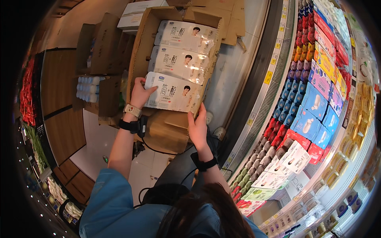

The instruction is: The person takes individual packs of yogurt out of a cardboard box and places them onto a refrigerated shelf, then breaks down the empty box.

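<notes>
A large cardboard carton (137, 50) stands before me with its top flaps folded out. Inside lie white multipacks of yogurt cups, among them a far pack (181, 34) and a middle pack (178, 62). My left hand (140, 93) holds the left end of the nearest yogurt pack (172, 92), its thumb on the printed top and the other fingers mostly hidden. That pack is slightly tilted against the others. At the carton's near right corner, my right hand (198, 123) has its thumb and fingers on either side of the cardboard edge, close to the pack's right end.
To the right runs a lit refrigerated shelf (256, 125) with rows of yogurt packs, including white packs (285, 163) and blue packs (312, 110). At left stand an open brown carton (110, 98) and white bottles (87, 89). Flattened cardboard (232, 20) lies beyond the carton.
</notes>
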`<state>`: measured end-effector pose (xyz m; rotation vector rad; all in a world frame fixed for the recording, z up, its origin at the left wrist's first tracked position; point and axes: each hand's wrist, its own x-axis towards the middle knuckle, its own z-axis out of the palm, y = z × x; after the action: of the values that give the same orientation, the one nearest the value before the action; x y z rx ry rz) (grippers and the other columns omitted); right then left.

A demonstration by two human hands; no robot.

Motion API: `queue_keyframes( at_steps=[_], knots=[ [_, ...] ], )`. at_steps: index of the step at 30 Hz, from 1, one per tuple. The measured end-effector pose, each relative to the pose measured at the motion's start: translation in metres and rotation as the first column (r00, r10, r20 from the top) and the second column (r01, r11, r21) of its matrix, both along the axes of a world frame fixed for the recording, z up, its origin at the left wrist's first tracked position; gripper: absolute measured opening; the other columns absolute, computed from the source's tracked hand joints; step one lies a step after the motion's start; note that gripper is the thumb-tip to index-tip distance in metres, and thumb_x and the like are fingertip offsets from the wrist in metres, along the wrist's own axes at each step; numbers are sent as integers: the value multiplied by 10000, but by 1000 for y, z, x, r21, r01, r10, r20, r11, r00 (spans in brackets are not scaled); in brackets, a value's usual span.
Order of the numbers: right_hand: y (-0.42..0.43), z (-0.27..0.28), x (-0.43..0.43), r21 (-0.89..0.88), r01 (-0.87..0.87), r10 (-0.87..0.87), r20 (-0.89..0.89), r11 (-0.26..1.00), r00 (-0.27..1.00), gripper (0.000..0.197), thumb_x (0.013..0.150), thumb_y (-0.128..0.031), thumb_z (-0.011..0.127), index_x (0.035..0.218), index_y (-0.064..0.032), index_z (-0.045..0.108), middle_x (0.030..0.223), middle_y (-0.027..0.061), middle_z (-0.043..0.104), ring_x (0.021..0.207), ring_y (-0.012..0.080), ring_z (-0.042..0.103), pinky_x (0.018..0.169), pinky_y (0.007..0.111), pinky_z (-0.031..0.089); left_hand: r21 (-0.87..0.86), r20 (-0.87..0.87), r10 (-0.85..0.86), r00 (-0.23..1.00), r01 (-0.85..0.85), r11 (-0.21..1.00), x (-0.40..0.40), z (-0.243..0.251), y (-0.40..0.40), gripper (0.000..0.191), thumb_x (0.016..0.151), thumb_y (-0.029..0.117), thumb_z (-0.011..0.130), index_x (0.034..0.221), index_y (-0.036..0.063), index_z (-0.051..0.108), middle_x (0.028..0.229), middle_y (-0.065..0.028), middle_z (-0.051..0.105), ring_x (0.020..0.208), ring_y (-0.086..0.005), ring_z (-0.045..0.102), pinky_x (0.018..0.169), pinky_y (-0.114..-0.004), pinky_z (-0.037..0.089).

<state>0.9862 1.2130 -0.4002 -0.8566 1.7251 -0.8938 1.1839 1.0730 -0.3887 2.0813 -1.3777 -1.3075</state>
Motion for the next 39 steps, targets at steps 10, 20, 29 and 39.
queue_keyframes(
  at_steps=[10,20,29,39],
  knots=[
    [3,52,-43,-175,-61,52,-55,983,997,731,781,-200,651,1331,-5,211,1357,200,258,1253,337,275,1000,395,301,-476,306,-141,942,279,834,-79,136,40,442,727,-35,627,1147,81,548,1002,-114,576,884,-183,532,741,-261,450],
    [22,137,-156,-654,-186,251,6,733,968,932,580,-297,778,1321,-52,270,1316,169,323,1241,321,292,1060,472,172,-536,600,-680,421,843,49,-169,290,79,396,575,-52,577,970,-23,582,679,-128,604,677,-254,557,863,-488,354],
    [164,133,-273,-445,215,-31,385,869,922,788,588,-198,781,1246,-24,382,1139,126,474,1062,241,486,883,317,387,-447,458,-882,109,886,-122,-366,281,150,366,602,62,685,964,59,635,636,-31,594,694,-171,563,905,-416,357],
    [401,85,-366,218,863,-808,507,456,300,605,697,-162,689,1207,-16,397,1095,85,521,1002,164,498,865,307,399,-366,-84,-994,74,925,100,-550,166,282,600,753,145,626,1283,40,365,1279,-163,377,1173,-349,366,966,-394,312]
  ],
)
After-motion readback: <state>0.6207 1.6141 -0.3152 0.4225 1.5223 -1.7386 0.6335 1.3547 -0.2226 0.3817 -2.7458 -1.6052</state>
